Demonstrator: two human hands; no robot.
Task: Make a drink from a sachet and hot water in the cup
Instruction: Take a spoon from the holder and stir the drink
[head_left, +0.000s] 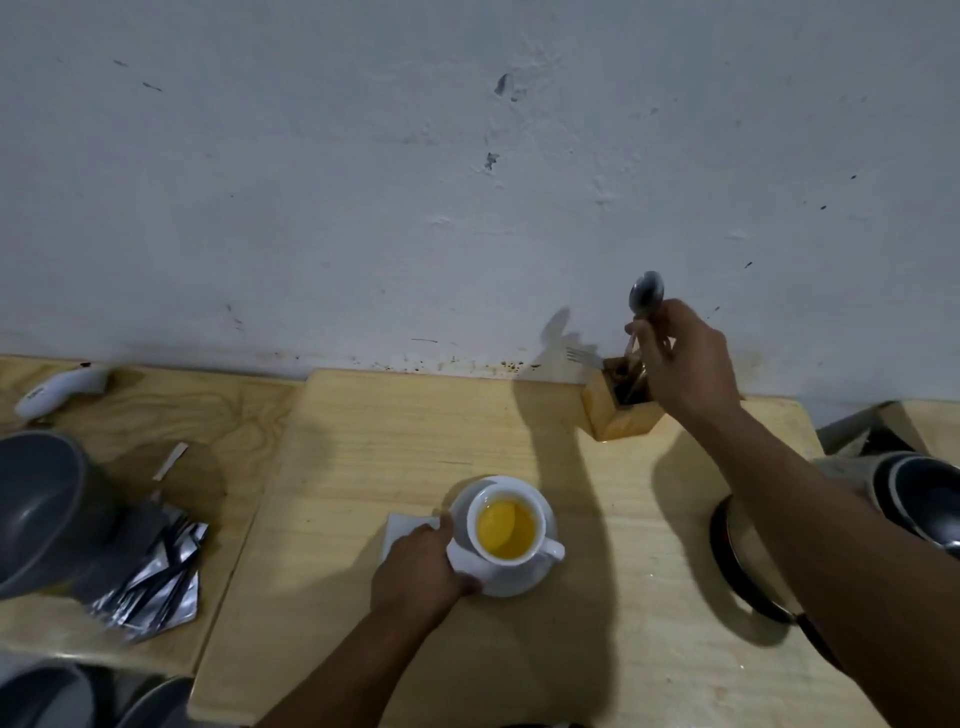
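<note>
A white cup (540, 512) full of yellow-orange liquid stands on a white saucer (524, 579) in the middle of the wooden table. My left hand (418, 564) rests on the saucer's left rim, fingers on its edge. My right hand (683, 358) is raised above a wooden cutlery holder (605, 413) at the back right and grips a metal spoon (645, 294) by its handle, bowl pointing up. A white napkin (400, 527) lies partly under my left hand and the saucer.
Several silver foil sachets (156, 577) lie at the left beside a grey bowl (36, 499). A torn sachet strip (170, 461) lies behind them. A dark pan (737, 566) sits under my right forearm. A fork (584, 357) sticks out of the holder. A white device (57, 392) lies far left.
</note>
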